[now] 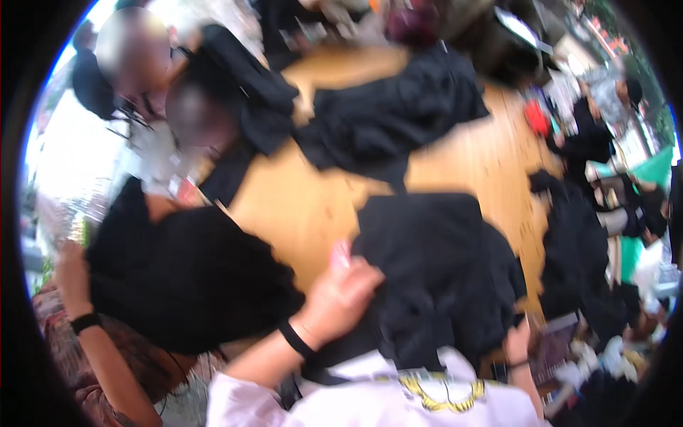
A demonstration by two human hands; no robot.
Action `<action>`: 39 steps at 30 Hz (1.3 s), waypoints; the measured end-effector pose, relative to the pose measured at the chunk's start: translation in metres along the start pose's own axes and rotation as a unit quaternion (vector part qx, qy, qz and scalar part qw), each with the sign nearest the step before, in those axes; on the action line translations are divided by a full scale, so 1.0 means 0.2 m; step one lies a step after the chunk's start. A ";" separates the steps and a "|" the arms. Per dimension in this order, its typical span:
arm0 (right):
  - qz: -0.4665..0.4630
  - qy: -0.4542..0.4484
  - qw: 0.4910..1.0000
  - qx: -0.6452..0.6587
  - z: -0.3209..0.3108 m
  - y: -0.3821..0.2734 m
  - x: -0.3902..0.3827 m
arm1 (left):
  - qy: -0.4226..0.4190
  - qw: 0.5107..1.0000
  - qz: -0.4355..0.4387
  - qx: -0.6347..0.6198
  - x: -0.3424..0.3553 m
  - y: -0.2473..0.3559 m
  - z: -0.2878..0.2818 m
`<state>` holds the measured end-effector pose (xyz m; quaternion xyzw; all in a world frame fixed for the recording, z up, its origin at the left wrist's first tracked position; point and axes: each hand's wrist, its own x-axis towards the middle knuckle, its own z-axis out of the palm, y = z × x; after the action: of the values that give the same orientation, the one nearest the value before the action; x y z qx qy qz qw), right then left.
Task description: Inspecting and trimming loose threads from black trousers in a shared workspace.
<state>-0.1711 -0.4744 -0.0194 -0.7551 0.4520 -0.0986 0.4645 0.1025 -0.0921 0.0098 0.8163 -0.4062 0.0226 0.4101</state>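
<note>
A black cloth garment (pixel 437 249) lies spread on the wooden table right in front of me. My left hand (pixel 340 295), with a black band on its wrist, is closed at the garment's left edge. A small pink thing (pixel 341 252), too blurred to name, sticks up from its fingers. Low at the garment's right edge is my right hand (pixel 518 340), touching or very near the cloth. Blur and the cloth hide its fingers, so its grip is unclear.
Another person's arm (pixel 99 349) holds up a black garment (pixel 192 277) on my left. More black clothing (pixel 398 107) lies across the wooden table (pixel 306 206). People sit at the far left. Dark cloth (pixel 580 249) and a dark box (pixel 558 341) are on the right.
</note>
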 end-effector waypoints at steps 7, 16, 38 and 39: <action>-0.055 0.026 0.993 -0.104 0.06 0.12 -0.01 | -0.045 0.998 0.021 0.046 -0.09 0.14 -0.04; -0.109 0.067 0.977 -0.173 0.08 0.06 0.01 | -0.074 0.995 0.016 0.068 -0.01 0.10 -0.06; -0.111 0.045 0.992 -0.030 0.02 0.17 0.05 | -0.032 0.980 0.178 0.083 -0.25 0.52 -0.14; -0.110 0.043 0.993 -0.020 0.01 0.17 0.05 | -0.110 0.979 0.162 0.064 -0.26 0.51 -0.08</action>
<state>-0.1851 -0.4863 -0.0505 -0.8044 0.3878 -0.1727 0.4157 0.0023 -0.0814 0.0676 0.7617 -0.5732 0.0251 0.3009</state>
